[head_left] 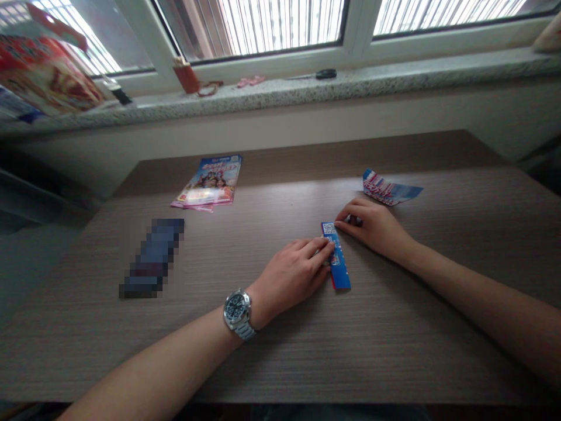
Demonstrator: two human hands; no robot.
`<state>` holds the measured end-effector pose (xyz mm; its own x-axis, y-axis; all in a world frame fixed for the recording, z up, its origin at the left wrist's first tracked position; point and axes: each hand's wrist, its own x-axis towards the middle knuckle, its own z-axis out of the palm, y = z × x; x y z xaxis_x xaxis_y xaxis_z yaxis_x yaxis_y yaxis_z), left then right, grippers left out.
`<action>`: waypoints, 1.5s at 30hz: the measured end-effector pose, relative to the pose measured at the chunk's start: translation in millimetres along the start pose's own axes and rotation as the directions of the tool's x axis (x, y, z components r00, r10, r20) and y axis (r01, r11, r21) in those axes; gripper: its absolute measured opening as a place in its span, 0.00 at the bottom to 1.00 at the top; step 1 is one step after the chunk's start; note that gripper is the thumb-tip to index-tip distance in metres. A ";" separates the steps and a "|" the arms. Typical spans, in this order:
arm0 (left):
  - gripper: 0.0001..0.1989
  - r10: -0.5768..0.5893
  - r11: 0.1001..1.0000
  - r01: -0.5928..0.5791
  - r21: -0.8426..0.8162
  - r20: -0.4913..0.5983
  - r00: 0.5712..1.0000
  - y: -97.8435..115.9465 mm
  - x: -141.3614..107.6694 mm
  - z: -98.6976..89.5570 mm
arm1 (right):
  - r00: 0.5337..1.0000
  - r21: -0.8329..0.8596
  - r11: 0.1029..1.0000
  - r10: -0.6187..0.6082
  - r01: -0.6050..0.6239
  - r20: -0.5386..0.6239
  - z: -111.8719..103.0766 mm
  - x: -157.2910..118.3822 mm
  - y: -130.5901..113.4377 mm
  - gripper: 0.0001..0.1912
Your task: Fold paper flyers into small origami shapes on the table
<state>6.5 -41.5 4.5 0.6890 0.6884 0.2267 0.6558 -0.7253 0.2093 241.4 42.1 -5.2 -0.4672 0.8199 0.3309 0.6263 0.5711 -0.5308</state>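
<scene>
A folded paper leaflet [340,270], blue on its upper face with a QR code near the far end, lies as a narrow strip on the table. My left hand [302,260], wearing a metal watch [238,313] at the wrist, lies across the strip with its fingers stretched out on it. At the strip's far right corner, the thumb and forefinger of my right hand [366,222] come together in a pinch. Just beyond that hand rests another leaflet [390,190], creased and partly raised from the table.
A stack of printed leaflets [213,181] lies at the back left of the brown table [280,351]. Nearer on the left is a dark, pixelated flat object [153,257]. On the stone windowsill [272,96] stand a food packet [48,76], a red item [186,76] and a black-handled tool [325,74].
</scene>
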 end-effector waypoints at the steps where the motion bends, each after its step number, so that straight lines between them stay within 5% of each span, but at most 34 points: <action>1: 0.21 -0.004 1.000 0.004 0.000 0.001 1.000 0.0 0.1 0.6 | 1.000 -0.002 1.000 -0.001 0.001 0.005 0.2 0.2 -0.1 0.05; 26: 0.20 -0.020 0.999 0.020 0.032 0.005 1.000 5.2 1.7 0.5 | 0.998 0.013 1.000 0.000 -0.001 0.064 -1.6 -14.3 -7.3 0.04; 45: 0.21 -0.010 0.999 0.010 0.038 0.006 1.000 6.8 3.5 1.3 | 0.981 0.040 0.999 -0.035 0.028 0.192 -5.4 -57.6 -25.4 0.05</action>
<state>13.8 -44.0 5.5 0.6841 0.6958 0.2190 0.6738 -0.7178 0.1755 255.8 -19.4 -6.5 -0.6000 0.7762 0.1938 0.5871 0.5917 -0.5524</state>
